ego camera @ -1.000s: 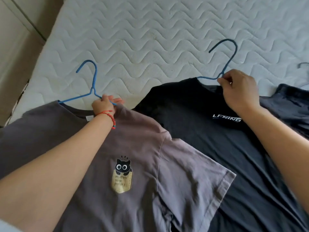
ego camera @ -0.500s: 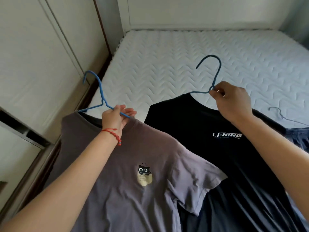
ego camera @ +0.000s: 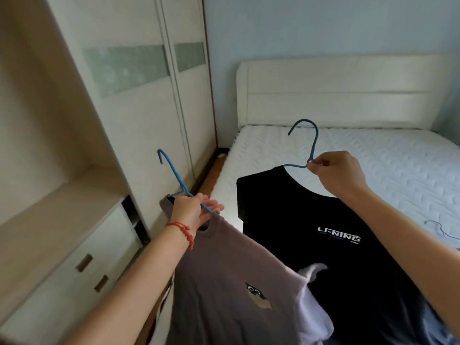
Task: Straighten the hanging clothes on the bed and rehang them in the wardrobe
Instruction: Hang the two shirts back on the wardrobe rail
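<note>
My left hand [ego camera: 193, 211] grips a bright blue hanger [ego camera: 174, 174] carrying a grey T-shirt [ego camera: 224, 282] with a small cat print. It hangs in the air beside the bed's left edge. My right hand [ego camera: 334, 171] pinches the neck of a darker blue hanger [ego camera: 308, 143] that carries a black T-shirt [ego camera: 336, 245] with white lettering, lifted above the white mattress [ego camera: 373, 170]. The wardrobe [ego camera: 112, 108] stands to the left, with an open shelf section near me.
Another hanger [ego camera: 440, 229] lies on the mattress at the right edge. The white headboard [ego camera: 336, 93] closes off the bed's far end. Drawers [ego camera: 82, 270] sit below the wardrobe's open shelf. A narrow strip of wooden floor [ego camera: 211, 175] runs between wardrobe and bed.
Both hands lifted their hangers off the mattress, so the two shirts now hang in the air. My view rose and turned toward the wardrobe and headboard.
</note>
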A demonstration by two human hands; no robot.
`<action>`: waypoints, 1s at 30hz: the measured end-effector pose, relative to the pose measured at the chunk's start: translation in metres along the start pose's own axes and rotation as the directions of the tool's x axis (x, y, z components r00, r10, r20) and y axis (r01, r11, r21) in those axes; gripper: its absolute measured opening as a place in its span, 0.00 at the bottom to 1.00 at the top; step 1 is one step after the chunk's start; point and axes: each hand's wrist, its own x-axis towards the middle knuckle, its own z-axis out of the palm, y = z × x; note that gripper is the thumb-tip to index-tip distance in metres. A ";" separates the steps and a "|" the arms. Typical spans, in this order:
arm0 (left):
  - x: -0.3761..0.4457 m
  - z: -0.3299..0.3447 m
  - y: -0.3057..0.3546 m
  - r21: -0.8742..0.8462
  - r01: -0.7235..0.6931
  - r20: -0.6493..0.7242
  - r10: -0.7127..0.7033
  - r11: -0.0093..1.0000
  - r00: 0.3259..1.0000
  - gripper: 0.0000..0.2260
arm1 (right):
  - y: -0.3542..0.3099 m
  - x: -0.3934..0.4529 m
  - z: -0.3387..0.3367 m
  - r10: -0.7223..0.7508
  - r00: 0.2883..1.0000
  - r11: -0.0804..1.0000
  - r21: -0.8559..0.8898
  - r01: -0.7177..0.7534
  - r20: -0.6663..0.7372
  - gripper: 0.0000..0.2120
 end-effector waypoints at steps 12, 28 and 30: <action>-0.110 -0.127 0.146 0.153 -0.091 -0.001 0.092 0.984 0.996 0.08 | -0.203 -0.077 -0.015 0.083 0.781 0.835 0.384 -0.394 0.619 0.03; -0.151 -0.210 0.283 0.307 -0.366 -0.290 0.452 0.879 0.843 0.07 | -0.372 -0.048 0.030 -0.388 0.568 0.812 0.561 -0.163 0.726 0.05; -0.151 -0.220 0.291 0.318 -0.386 -0.302 0.478 0.866 0.825 0.08 | -0.389 -0.049 0.038 -0.439 0.575 0.800 0.592 -0.100 0.690 0.07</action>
